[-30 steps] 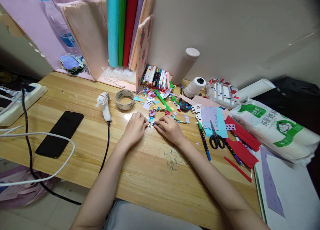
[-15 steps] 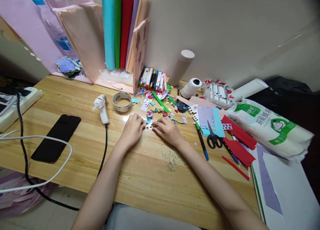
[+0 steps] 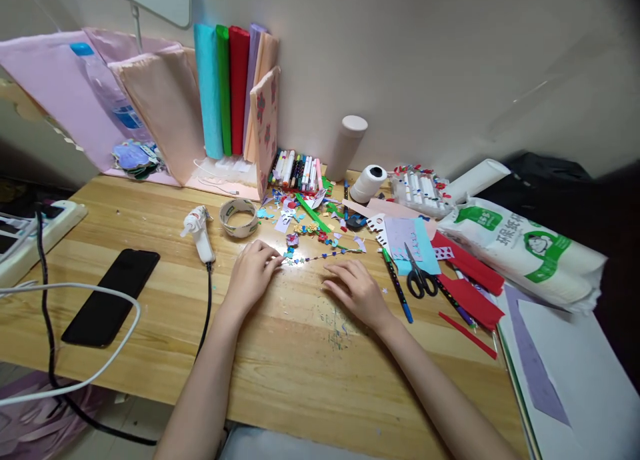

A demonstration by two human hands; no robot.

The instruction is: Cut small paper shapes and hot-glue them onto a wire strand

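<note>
A thin string of small paper shapes [image 3: 325,255], with blue and pale pieces along it, lies across the wooden table. At its left end my left hand [image 3: 254,273] has thumb and fingertips drawn together on the string; the exact contact is too small to see. My right hand [image 3: 356,288] rests just below the string's right half, fingers spread and holding nothing. Behind the string, flower-like paper pieces [image 3: 313,228] and coloured scraps [image 3: 285,220] are scattered. Black scissors [image 3: 420,277] lie on light-blue paper to the right of my right hand.
Left of my left hand are a tape roll [image 3: 239,218], a white glue gun [image 3: 201,237] with a black cord, and a phone [image 3: 111,297]. Markers [image 3: 297,170] and a thread spool [image 3: 369,183] stand behind. Red paper [image 3: 470,299] and a white package [image 3: 525,250] are at right.
My right hand has moved right, away from my left, and its fingers have spread. The string between them now shows. The view has tilted up slightly.
</note>
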